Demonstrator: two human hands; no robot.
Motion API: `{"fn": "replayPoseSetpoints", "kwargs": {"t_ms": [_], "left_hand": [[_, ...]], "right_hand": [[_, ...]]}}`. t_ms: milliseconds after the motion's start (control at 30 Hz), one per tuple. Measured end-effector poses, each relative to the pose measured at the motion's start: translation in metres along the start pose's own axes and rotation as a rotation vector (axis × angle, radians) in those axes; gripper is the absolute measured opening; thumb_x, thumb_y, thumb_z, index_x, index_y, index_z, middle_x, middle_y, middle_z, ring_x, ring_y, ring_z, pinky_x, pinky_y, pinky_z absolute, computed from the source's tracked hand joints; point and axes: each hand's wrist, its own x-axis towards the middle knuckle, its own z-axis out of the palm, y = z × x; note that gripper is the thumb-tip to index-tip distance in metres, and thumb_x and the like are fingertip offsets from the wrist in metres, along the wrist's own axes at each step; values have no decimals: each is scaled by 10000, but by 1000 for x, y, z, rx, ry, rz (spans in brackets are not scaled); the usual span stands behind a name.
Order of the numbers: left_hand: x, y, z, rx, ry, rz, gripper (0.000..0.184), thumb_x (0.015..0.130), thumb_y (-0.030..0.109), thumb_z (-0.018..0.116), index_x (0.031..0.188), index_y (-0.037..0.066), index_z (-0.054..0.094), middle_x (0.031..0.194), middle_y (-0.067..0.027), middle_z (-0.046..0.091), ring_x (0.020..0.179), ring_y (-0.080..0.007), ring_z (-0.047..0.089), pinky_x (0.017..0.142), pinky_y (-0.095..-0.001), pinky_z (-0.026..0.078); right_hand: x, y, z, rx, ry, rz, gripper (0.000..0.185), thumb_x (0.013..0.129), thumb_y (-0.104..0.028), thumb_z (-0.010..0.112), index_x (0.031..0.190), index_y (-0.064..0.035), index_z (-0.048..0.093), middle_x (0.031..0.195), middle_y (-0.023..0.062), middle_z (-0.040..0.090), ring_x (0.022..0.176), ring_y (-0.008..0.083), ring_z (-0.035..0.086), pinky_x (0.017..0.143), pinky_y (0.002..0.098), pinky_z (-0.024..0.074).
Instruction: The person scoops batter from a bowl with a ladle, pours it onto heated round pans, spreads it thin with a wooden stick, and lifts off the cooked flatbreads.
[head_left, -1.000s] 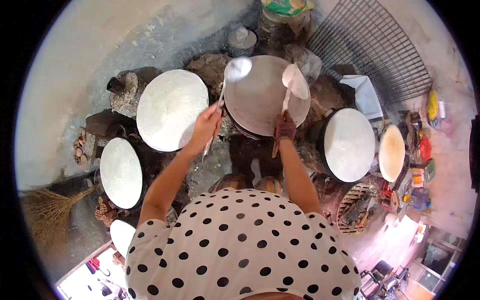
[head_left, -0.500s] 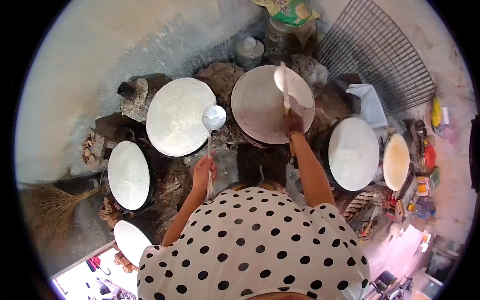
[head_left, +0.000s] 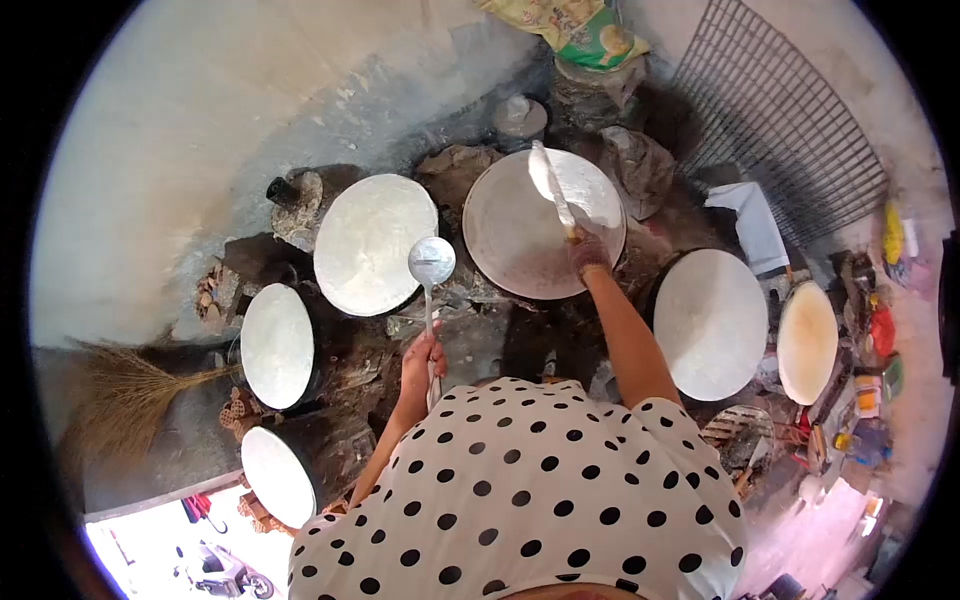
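We have our left hand (head_left: 422, 365) closed round a ladle (head_left: 432, 262), right hand (head_left: 589, 252) gripping probably a spreader (head_left: 559, 190) over the middle griddle (head_left: 515, 235), white batter (head_left: 592, 183) covering its far-right part, rest bare.

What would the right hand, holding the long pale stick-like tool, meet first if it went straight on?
Led by the stick-like tool, the right hand would probably meet the small grey cylindrical container beyond the flat round greyish griddle. Depth is unclear, so it might pass above.
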Motion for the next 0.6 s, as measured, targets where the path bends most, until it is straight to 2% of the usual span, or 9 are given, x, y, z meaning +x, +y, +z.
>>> {"fn": "replayPoseSetpoints", "kwargs": {"t_ms": [33, 100, 167, 233, 367, 433, 500, 533, 600], "left_hand": [[-3, 0, 5, 5, 12, 3, 367, 1002, 238, 407, 1326, 67, 435, 644, 37, 388, 450, -83, 349, 444, -260, 332], [-14, 2, 17, -8, 68, -57, 369, 1008, 238, 391, 1332, 66, 428, 634, 37, 384, 446, -80, 349, 445, -258, 336], [-25, 3, 25, 79, 109, -13, 370, 1010, 232, 377, 1338, 66, 421, 629, 38, 379, 448, -78, 342, 452, -254, 333], [-35, -6, 21, -14, 85, 42, 373, 986, 225, 421, 1312, 45, 449, 654, 13, 428, 455, -101, 387, 458, -258, 359], [-39, -20, 18, -108, 119, -43, 370, 982, 212, 405, 1316, 56, 438, 645, 25, 416, 452, -94, 384, 448, -259, 354], [-43, -25, 19, -118, 122, -53, 373, 977, 203, 406, 1321, 61, 427, 650, 29, 413, 456, -87, 387, 443, -257, 354], [-48, -24, 31, -97, 159, -61, 333, 1008, 216, 364, 1298, 78, 450, 649, 40, 426, 459, -69, 363, 434, -241, 313], [-49, -27, 31, -131, 156, -57, 331, 1008, 213, 365, 1301, 82, 445, 652, 40, 425, 459, -69, 364, 435, -243, 317], [-54, -29, 29, -149, 143, -40, 332, 1008, 213, 368, 1305, 86, 440, 649, 40, 424, 455, -69, 361, 432, -241, 318]], "right_hand": [[15, 17, 7, -252, -58, -172, 427, 861, -396, 542, 1183, -127, 615, 1187, 140, 608, 1046, 317, 590, 881, 420, 477], [11, 31, -9, -107, -88, -326, 415, 859, -382, 550, 1180, -128, 618, 1189, 135, 609, 1025, 305, 598, 871, 393, 485], [-17, 6, -64, -347, -107, -271, 481, 922, -379, 478, 1339, -141, 463, 1356, 65, 496, 1151, 224, 540, 983, 357, 416], [-19, -3, -56, -324, -97, -246, 484, 908, -386, 490, 1326, -143, 478, 1336, 83, 509, 1148, 245, 540, 979, 371, 419], [-25, -10, -32, -249, 3, -92, 495, 856, -413, 537, 1274, -148, 540, 1253, 153, 559, 1136, 330, 541, 963, 429, 429], [2, -3, -7, -303, 65, -173, 465, 835, -421, 558, 1235, -187, 583, 1207, 165, 588, 1083, 350, 569, 939, 437, 442], [1, -23, -12, -405, -73, -240, 435, 822, -417, 569, 1201, -208, 611, 1158, 155, 617, 1061, 354, 579, 931, 428, 446], [16, -8, -5, -264, -69, -299, 391, 824, -401, 564, 1147, -197, 646, 1080, 146, 653, 1038, 347, 594, 924, 415, 452], [21, 5, -40, -196, -208, -323, 423, 837, -396, 573, 1202, -184, 605, 1137, 134, 630, 1056, 332, 591, 915, 420, 461]]}}
